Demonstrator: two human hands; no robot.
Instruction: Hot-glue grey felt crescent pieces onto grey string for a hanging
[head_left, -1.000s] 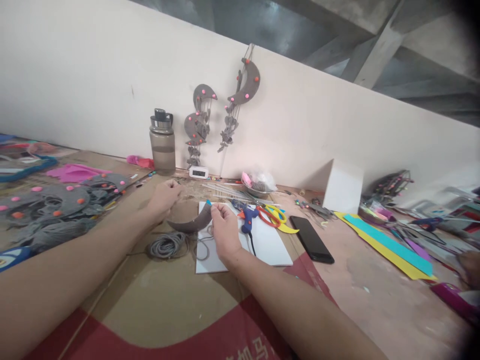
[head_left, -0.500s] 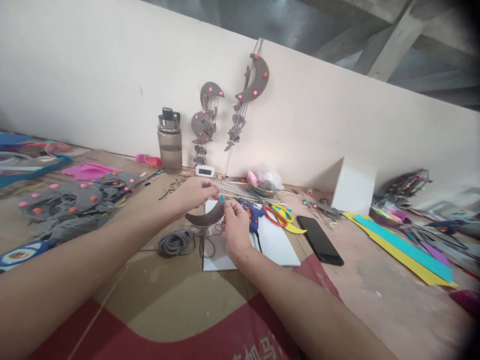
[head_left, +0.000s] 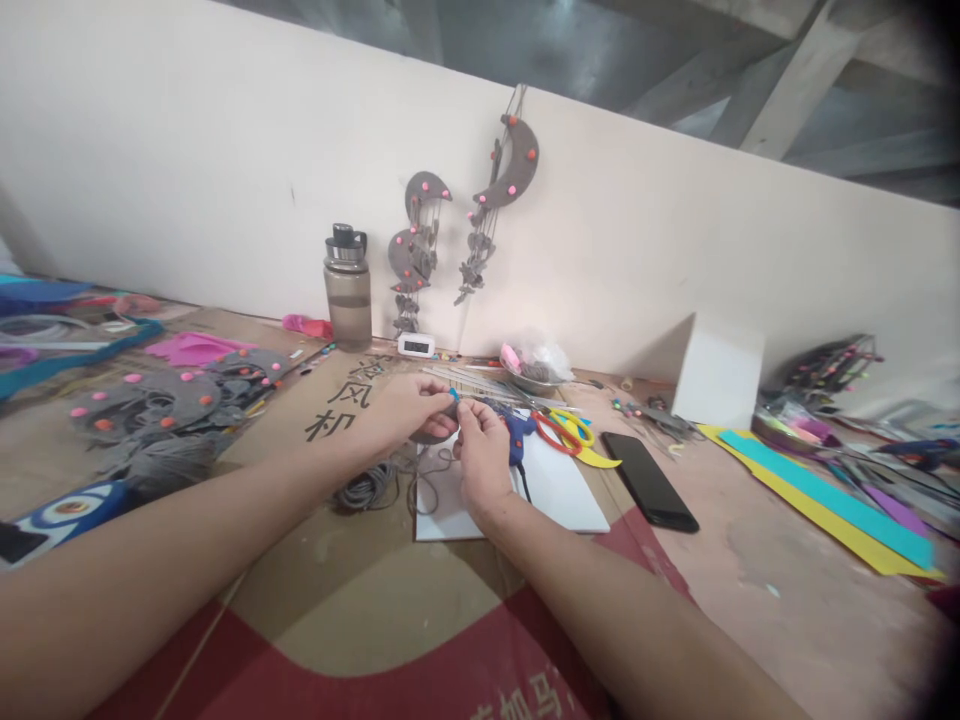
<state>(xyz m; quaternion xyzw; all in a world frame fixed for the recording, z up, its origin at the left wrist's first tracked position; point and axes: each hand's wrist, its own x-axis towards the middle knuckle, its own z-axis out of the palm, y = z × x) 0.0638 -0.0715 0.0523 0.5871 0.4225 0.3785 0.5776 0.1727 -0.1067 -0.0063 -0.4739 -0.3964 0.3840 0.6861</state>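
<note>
My left hand (head_left: 421,412) is closed on a grey felt crescent (head_left: 433,438), with its thumb and forefinger beside a small blue piece (head_left: 454,395) at the crescent's tip. Right against it, my right hand (head_left: 482,450) pinches the same tip; the fingers cover most of the contact. Below the left wrist lies a coil of grey cord (head_left: 365,487), a loose strand trailing toward the white pad (head_left: 559,505) under my hands. A blue glue gun (head_left: 519,432) rests on the pad, just right of my right hand.
Scissors with red (head_left: 551,437) and yellow handles (head_left: 577,425) lie beside a black phone (head_left: 649,482). A water bottle (head_left: 349,300) stands by the wall, where finished crescent hangings (head_left: 517,165) hang. More felt crescents (head_left: 184,395) lie left; yellow and turquoise strips (head_left: 825,495) lie right.
My left hand has come down and right onto the crescent's tip, meeting my right hand. The crescent is now mostly hidden behind the left fingers. The view has shifted slightly.
</note>
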